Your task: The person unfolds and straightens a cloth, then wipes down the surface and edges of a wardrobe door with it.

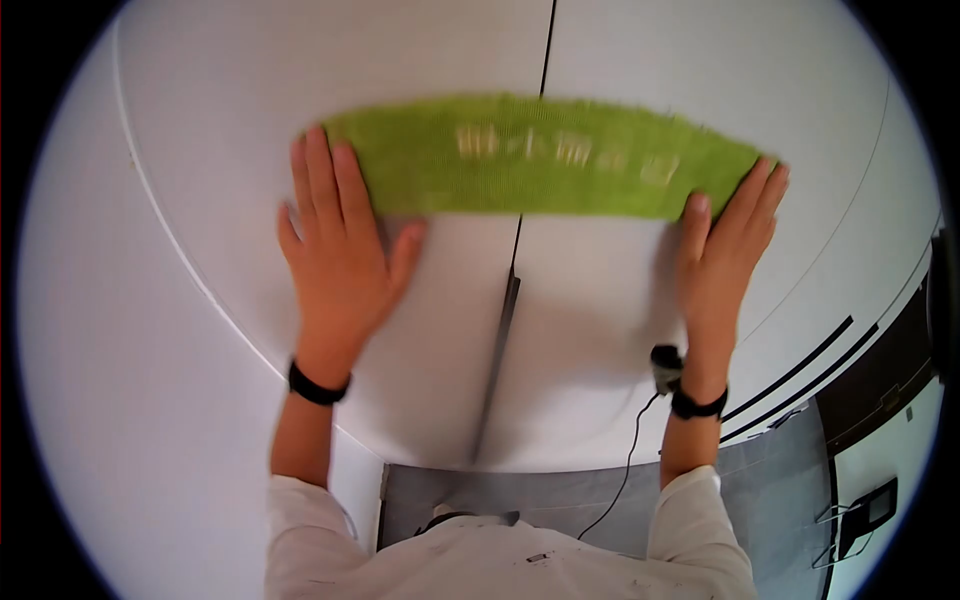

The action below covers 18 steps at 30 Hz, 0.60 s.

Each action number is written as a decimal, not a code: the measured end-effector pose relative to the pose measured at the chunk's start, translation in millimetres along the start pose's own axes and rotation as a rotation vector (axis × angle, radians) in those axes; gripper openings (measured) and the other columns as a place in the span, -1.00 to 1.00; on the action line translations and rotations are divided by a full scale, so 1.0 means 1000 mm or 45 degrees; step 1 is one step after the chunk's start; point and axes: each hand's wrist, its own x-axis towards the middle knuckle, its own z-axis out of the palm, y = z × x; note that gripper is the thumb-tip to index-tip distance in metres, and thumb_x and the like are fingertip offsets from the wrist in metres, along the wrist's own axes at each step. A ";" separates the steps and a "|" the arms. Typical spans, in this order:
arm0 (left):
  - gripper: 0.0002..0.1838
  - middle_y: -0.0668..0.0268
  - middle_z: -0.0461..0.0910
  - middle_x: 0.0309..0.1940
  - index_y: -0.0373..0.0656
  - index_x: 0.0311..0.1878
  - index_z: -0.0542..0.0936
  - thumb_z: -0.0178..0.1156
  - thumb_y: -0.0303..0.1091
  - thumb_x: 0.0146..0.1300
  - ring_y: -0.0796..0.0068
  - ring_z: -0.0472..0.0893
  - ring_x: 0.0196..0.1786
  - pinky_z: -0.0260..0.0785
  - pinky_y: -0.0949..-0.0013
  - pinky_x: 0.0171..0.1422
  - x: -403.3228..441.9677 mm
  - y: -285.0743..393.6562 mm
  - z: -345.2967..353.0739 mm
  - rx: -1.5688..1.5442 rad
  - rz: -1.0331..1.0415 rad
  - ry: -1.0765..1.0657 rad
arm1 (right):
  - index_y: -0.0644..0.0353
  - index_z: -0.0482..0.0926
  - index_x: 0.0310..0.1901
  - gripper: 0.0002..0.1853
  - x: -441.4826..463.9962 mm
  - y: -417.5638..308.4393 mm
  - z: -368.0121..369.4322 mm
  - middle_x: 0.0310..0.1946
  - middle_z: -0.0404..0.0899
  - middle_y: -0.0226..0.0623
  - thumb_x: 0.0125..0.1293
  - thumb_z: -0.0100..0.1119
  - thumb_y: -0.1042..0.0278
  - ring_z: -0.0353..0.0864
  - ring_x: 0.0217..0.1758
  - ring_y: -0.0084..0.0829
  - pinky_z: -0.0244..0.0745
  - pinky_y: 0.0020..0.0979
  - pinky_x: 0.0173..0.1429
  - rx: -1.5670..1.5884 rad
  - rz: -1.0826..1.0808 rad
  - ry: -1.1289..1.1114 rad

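A green cloth (560,185) with blurred pale lettering stretches wide across the white cabinet doors (440,290). My left hand (340,240) lies flat at its left end, fingers extended over the edge and thumb held out to the side. At the opposite end my right hand (725,250) also lies flat, with its thumb on the lower edge of the cloth and its fingers stretched along the right edge. Both palms face the doors. Whether any cloth is tucked behind the fingertips is hidden.
A dark seam and a long dark handle (497,360) run down between the doors. Near my right wrist is a small dark device (665,368) with a cable (630,460) hanging from it. Grey floor (590,490) lies below, and more black handles (790,370) are at the right.
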 end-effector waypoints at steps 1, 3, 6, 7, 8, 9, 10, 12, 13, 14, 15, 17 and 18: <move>-0.06 -0.13 -0.06 0.50 -0.34 0.48 0.01 0.14 0.05 0.21 -0.11 0.02 0.53 0.11 -0.31 0.26 -0.020 0.008 0.004 -0.028 -0.041 -0.038 | 0.37 -0.02 0.45 -0.26 -0.021 -0.002 0.003 0.49 -0.14 0.21 0.45 -0.08 0.03 -0.17 0.56 0.15 -0.17 0.19 0.47 0.002 0.014 -0.008; -0.06 -0.21 -0.12 0.50 -0.38 0.48 -0.06 0.08 0.05 0.26 -0.21 -0.04 0.53 0.05 -0.29 0.31 -0.063 0.033 0.011 -0.060 -0.143 -0.173 | 0.46 -0.06 0.44 -0.23 -0.075 -0.002 0.007 0.47 -0.19 0.31 0.44 -0.08 0.04 -0.20 0.54 0.24 -0.18 0.21 0.47 0.050 0.088 -0.130; -0.09 -0.25 -0.18 0.49 -0.40 0.49 -0.13 0.01 0.01 0.32 -0.27 -0.10 0.53 -0.02 -0.26 0.38 -0.122 0.060 0.019 -0.093 -0.275 -0.331 | 0.55 -0.08 0.41 -0.21 -0.140 -0.007 0.008 0.45 -0.22 0.40 0.40 -0.01 0.13 -0.23 0.53 0.31 -0.19 0.23 0.46 0.065 0.204 -0.282; -0.10 -0.27 -0.19 0.49 -0.42 0.49 -0.13 0.04 -0.04 0.32 -0.29 -0.10 0.53 -0.05 -0.26 0.40 -0.132 0.067 0.021 -0.128 -0.346 -0.410 | 0.55 -0.08 0.41 -0.21 -0.147 -0.010 0.010 0.45 -0.22 0.40 0.40 -0.01 0.13 -0.23 0.53 0.31 -0.19 0.23 0.46 0.066 0.226 -0.286; -0.10 -0.27 -0.19 0.49 -0.42 0.49 -0.13 0.04 -0.04 0.32 -0.29 -0.10 0.53 -0.05 -0.26 0.40 -0.135 0.072 0.024 -0.125 -0.325 -0.428 | 0.56 -0.08 0.40 -0.21 -0.152 -0.013 0.011 0.45 -0.23 0.40 0.38 0.03 0.18 -0.23 0.53 0.32 -0.20 0.23 0.46 0.125 0.239 -0.285; -0.12 -0.28 -0.18 0.48 -0.42 0.48 -0.12 0.07 -0.14 0.30 -0.31 -0.10 0.52 -0.06 -0.24 0.42 -0.136 0.078 0.027 -0.255 -0.344 -0.316 | 0.58 -0.07 0.40 -0.20 -0.156 -0.016 0.010 0.45 -0.23 0.41 0.35 0.08 0.22 -0.24 0.53 0.32 -0.20 0.24 0.46 0.183 0.256 -0.288; -0.14 -0.28 -0.16 0.48 -0.42 0.48 -0.11 0.10 -0.23 0.29 -0.33 -0.09 0.51 -0.08 -0.21 0.44 -0.135 0.083 0.028 -0.386 -0.366 -0.207 | 0.55 -0.04 0.40 -0.21 -0.149 -0.017 0.011 0.44 -0.20 0.42 0.30 0.14 0.32 -0.19 0.51 0.34 -0.17 0.24 0.45 0.216 0.242 -0.235; -0.18 -0.28 -0.12 0.47 -0.42 0.47 -0.06 0.11 -0.34 0.26 -0.32 -0.07 0.51 -0.08 -0.15 0.46 -0.119 0.094 0.026 -0.415 -0.389 -0.177 | 0.51 0.02 0.39 -0.24 -0.128 -0.016 0.014 0.43 -0.16 0.40 0.29 0.14 0.33 -0.14 0.51 0.32 -0.13 0.23 0.45 0.209 0.213 -0.179; -0.22 -0.27 -0.09 0.46 -0.41 0.45 -0.01 0.11 -0.44 0.23 -0.30 -0.04 0.50 -0.08 -0.08 0.48 -0.108 0.098 0.027 -0.443 -0.431 -0.113 | 0.48 0.07 0.39 -0.26 -0.111 -0.016 0.017 0.43 -0.11 0.38 0.28 0.15 0.34 -0.09 0.50 0.30 -0.09 0.22 0.44 0.207 0.151 -0.103; -0.22 -0.27 -0.09 0.46 -0.41 0.45 -0.01 0.11 -0.44 0.23 -0.30 -0.04 0.50 -0.08 -0.08 0.48 -0.099 0.100 0.028 -0.432 -0.417 -0.114 | 0.43 0.12 0.38 -0.28 -0.087 -0.021 0.014 0.42 -0.03 0.33 0.25 0.17 0.34 -0.02 0.49 0.25 -0.05 0.20 0.43 0.194 0.137 -0.078; -0.28 -0.24 -0.02 0.44 -0.40 0.42 0.07 0.10 -0.50 0.21 -0.27 0.01 0.48 -0.05 -0.04 0.48 -0.093 0.102 0.028 -0.474 -0.424 -0.060 | 0.38 0.18 0.37 -0.30 -0.065 -0.028 0.012 0.41 0.05 0.28 0.23 0.19 0.35 0.05 0.48 0.20 0.00 0.18 0.42 0.181 0.129 -0.058; -0.33 -0.21 0.04 0.42 -0.39 0.38 0.15 0.10 -0.55 0.20 -0.24 0.06 0.47 -0.01 0.01 0.47 -0.096 0.104 0.027 -0.502 -0.400 -0.022 | 0.32 0.26 0.35 -0.34 -0.041 -0.044 0.027 0.38 0.18 0.17 0.22 0.18 0.32 0.14 0.47 0.08 0.06 0.13 0.42 0.211 -0.024 0.042; -0.38 -0.17 0.15 0.37 -0.38 0.34 0.21 0.10 -0.59 0.18 -0.18 0.15 0.42 0.04 0.03 0.45 -0.103 0.101 0.032 -0.536 -0.438 0.056 | 0.28 0.29 0.34 -0.35 -0.040 -0.059 0.029 0.38 0.20 0.13 0.21 0.15 0.31 0.16 0.47 0.05 0.07 0.11 0.42 0.209 -0.140 -0.021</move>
